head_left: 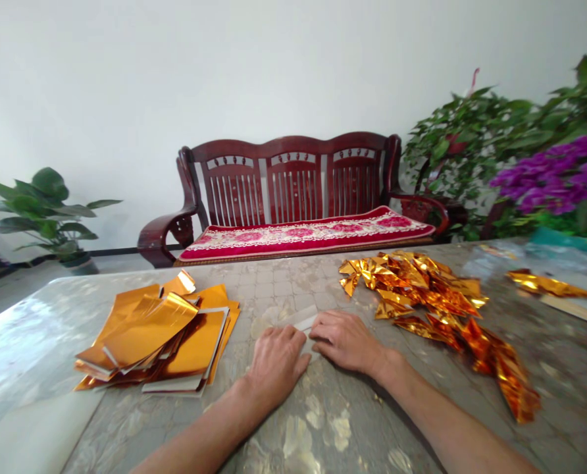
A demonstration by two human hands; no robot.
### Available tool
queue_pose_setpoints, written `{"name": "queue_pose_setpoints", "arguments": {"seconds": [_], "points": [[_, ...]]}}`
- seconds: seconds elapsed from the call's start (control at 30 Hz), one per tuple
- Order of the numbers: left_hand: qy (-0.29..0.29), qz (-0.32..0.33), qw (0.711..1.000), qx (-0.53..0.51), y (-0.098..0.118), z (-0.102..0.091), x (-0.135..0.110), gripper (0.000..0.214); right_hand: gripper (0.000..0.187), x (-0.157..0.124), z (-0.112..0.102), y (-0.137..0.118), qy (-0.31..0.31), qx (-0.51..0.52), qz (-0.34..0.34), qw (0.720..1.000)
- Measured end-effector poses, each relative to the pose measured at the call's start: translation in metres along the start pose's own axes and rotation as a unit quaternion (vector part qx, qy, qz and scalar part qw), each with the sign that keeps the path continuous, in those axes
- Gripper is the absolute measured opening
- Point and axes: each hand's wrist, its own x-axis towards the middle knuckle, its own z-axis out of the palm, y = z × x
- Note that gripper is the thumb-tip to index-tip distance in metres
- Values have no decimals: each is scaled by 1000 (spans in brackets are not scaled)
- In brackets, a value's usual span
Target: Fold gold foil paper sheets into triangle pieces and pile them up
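My left hand (276,365) and my right hand (345,342) lie close together on the mottled table top (323,434), fingers curled down over a pale folded strip (301,318). Most of the strip is hidden beneath them. To the left of my left hand is a loose stack of gold foil sheets (155,336) with pale backing showing at some edges. A heap of folded, crinkled gold foil pieces (434,296) spreads just beyond and to the right of my right hand. Another gold foil piece (545,284) lies farther right.
A dark red wooden settee (288,178) with a red floral cushion stands beyond the table. Leafy potted plants are at the left, and purple flowers (555,174) at the right. Transparent plastic (501,257) and a wooden strip (574,311) lie on the far right of the table.
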Motion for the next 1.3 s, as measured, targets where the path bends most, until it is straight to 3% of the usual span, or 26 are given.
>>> {"name": "queue_pose_setpoints", "arguments": {"seconds": [0.17,0.4,0.7,0.93,1.1,1.23,1.3], "points": [[1,-5,1000,5,1,0,0,22,21,3,8,-2,23,-34,17,999],[4,3,1000,2,-1,0,0,22,7,0,-5,1,-22,11,2,1000],[-10,-9,1000,0,0,-3,1,14,17,1,10,-1,39,-17,21,999],[-9,-3,1000,6,-3,-1,2,33,21,3,10,-2,50,8,73,996],[-8,-5,1000,7,-3,2,3,14,10,0,6,-2,46,62,74,994],[8,9,1000,-1,-2,2,4,31,31,-4,4,6,42,105,73,991],[13,21,1000,-2,-3,2,3,36,22,-5,5,11,54,125,78,988]]}}
